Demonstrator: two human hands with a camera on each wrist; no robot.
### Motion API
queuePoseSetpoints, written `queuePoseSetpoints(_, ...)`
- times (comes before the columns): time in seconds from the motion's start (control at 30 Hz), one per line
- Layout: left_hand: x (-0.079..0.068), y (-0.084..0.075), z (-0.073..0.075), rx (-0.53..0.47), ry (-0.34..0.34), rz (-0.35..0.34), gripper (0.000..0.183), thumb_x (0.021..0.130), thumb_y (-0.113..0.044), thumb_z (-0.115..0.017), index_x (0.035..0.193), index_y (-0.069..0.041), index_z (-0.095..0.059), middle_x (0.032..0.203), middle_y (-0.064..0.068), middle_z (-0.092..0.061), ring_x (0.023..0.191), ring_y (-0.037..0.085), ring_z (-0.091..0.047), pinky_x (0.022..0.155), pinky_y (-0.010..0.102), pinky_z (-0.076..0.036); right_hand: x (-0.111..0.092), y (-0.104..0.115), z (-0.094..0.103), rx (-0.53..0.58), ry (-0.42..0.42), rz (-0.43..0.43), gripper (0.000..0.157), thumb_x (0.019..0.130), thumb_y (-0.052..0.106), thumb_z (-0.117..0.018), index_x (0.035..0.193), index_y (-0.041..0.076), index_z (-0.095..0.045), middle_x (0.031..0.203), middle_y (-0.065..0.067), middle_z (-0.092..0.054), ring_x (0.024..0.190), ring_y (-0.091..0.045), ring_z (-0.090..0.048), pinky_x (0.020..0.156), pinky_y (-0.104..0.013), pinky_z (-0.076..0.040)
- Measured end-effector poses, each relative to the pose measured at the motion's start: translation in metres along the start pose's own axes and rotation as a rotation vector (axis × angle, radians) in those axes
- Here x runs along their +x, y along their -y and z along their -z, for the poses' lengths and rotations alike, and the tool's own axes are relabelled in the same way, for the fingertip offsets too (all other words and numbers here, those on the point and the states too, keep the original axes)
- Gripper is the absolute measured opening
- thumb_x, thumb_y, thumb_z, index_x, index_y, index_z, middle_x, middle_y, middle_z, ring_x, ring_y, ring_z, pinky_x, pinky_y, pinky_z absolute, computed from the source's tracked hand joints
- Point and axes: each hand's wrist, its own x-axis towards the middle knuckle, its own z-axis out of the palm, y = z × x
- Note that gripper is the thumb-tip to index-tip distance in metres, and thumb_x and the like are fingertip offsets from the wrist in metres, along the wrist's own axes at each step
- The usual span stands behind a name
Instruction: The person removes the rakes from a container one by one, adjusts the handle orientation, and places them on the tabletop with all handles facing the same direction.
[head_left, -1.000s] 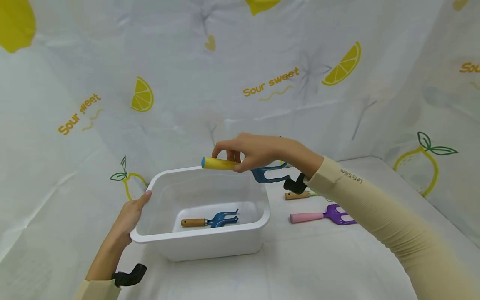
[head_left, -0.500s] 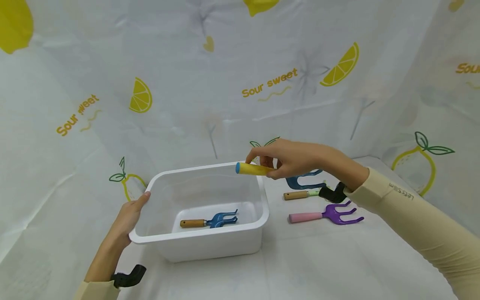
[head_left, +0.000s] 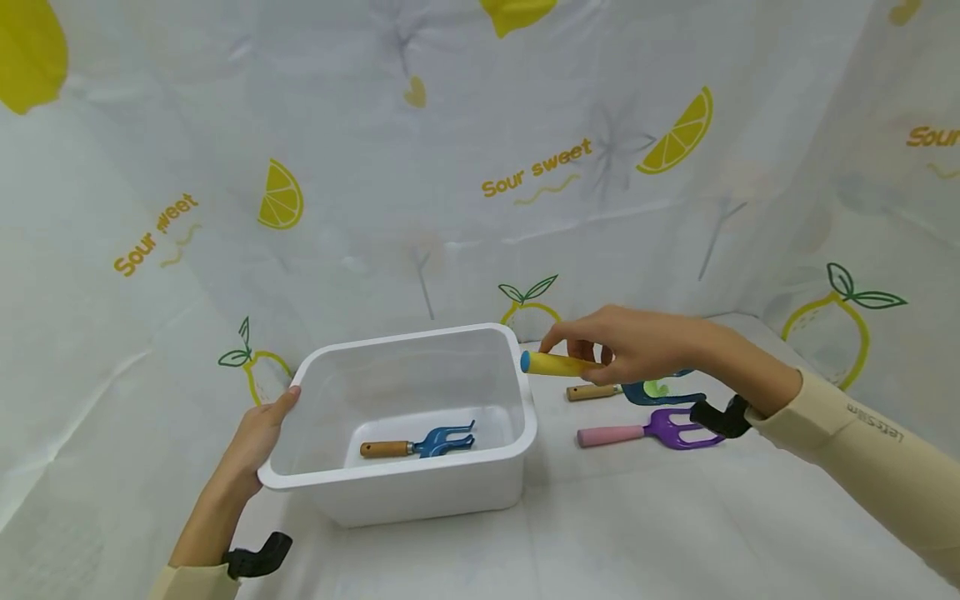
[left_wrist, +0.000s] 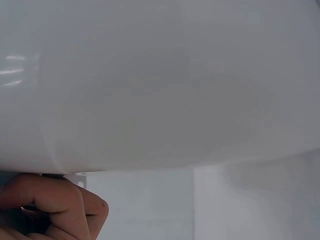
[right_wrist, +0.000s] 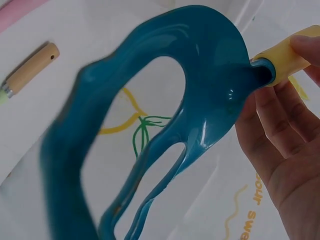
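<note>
My right hand [head_left: 626, 346] pinches the yellow handle of a blue hand fork [right_wrist: 210, 85] between thumb and fingers, just right of a white plastic tub [head_left: 427, 493]. Its prongs are partly hidden behind the hand in the head view but large in the right wrist view. With the left hand [head_left: 258, 437] I hold the tub's left rim, fingers curled beneath it in the left wrist view. Inside the tub lies a blue hand fork with a wooden handle [head_left: 386, 448]; it may overlap another blue tool, which I cannot tell.
Right of the tub lie a purple hand fork with a pink handle [head_left: 611, 435] and a tool with a wooden handle [head_left: 592, 392] and light green head, partly covered by the held fork. A lemon-print sheet [head_left: 420, 208] rises behind the white tabletop [head_left: 600, 525].
My right hand has carried the yellow-handled fork rightward and down, from above the tub to beside its right rim. The left hand keeps its grip on the tub.
</note>
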Motion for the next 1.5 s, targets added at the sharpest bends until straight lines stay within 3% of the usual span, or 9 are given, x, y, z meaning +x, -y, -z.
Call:
queuePoseSetpoints(0.1,0.0,0.001,0.0,-0.002,0.001,0.003,0.081,0.107,-0.06,-0.037,0.153,0.006,-0.04,0.121,0.006,-0.075,0.091,0.013,-0.076,0.077,0.037,-0.064,-0.01,-0.005,-0.006,0.005,0.003,-0.016,0.036,0.099,0.025,-0.069,0.132,0.03,-0.058,0.086,0.017,-0.065,0.079,-0.003,-0.063,0.077,-0.024,-0.06)
queuePoseSetpoints(0.3,-0.001,0.001,0.002,-0.008,0.003,0.013,0.082,0.107,-0.061,-0.038,0.153,0.006,-0.04,0.114,-0.001,-0.076,0.088,0.01,-0.075,0.075,0.036,-0.064,-0.027,-0.013,-0.019,0.001,0.018,-0.038,0.044,0.094,0.007,-0.063,0.132,0.03,-0.059,0.088,0.016,-0.065,0.082,-0.001,-0.061,0.076,-0.023,-0.058)
queuePoseSetpoints(0.47,-0.003,0.002,0.002,0.002,0.0,0.008,0.081,0.107,-0.06,-0.037,0.153,0.006,-0.04,0.114,0.002,-0.077,0.087,0.011,-0.076,0.073,0.037,-0.064,-0.039,-0.02,-0.03,0.034,0.048,-0.077,0.045,0.095,0.009,-0.065,0.133,0.032,-0.058,0.09,0.017,-0.066,0.083,-0.002,-0.062,0.075,-0.023,-0.057)
queuePoseSetpoints(0.7,-0.003,0.001,0.002,0.001,0.003,0.004,0.081,0.107,-0.06,-0.038,0.153,0.007,-0.04,0.115,0.002,-0.076,0.088,0.012,-0.076,0.074,0.037,-0.064,-0.051,-0.031,-0.05,0.053,0.044,-0.054,0.043,0.098,0.014,-0.067,0.133,0.037,-0.057,0.087,0.016,-0.065,0.08,0.0,-0.06,0.073,-0.023,-0.056)
queuePoseSetpoints(0.83,-0.003,0.001,0.001,0.006,0.0,0.001,0.081,0.107,-0.06,-0.038,0.153,0.007,-0.04,0.116,0.004,-0.076,0.087,0.011,-0.076,0.073,0.037,-0.064,-0.059,-0.037,-0.064,0.076,0.065,-0.094,0.043,0.097,0.014,-0.069,0.131,0.038,-0.057,0.091,0.014,-0.065,0.081,0.001,-0.06,0.074,-0.023,-0.055)
queuePoseSetpoints(1.2,-0.002,0.0,0.001,0.016,0.0,0.003,0.081,0.107,-0.061,-0.038,0.153,0.006,-0.04,0.118,0.006,-0.076,0.09,0.013,-0.076,0.075,0.039,-0.064,-0.069,-0.045,-0.107,0.14,0.139,-0.195,0.046,0.092,0.009,-0.07,0.127,0.038,-0.061,0.095,0.018,-0.062,0.083,0.001,-0.055,0.072,-0.02,-0.052)
queuePoseSetpoints(1.5,-0.001,-0.001,0.0,0.011,0.004,0.009,0.082,0.107,-0.061,-0.038,0.153,0.006,-0.039,0.116,0.003,-0.076,0.089,0.012,-0.076,0.074,0.037,-0.064,-0.078,-0.053,-0.133,0.117,0.151,-0.227,0.048,0.091,0.01,-0.074,0.123,0.043,-0.062,0.093,0.018,-0.061,0.085,0.002,-0.052,0.077,-0.022,-0.053)
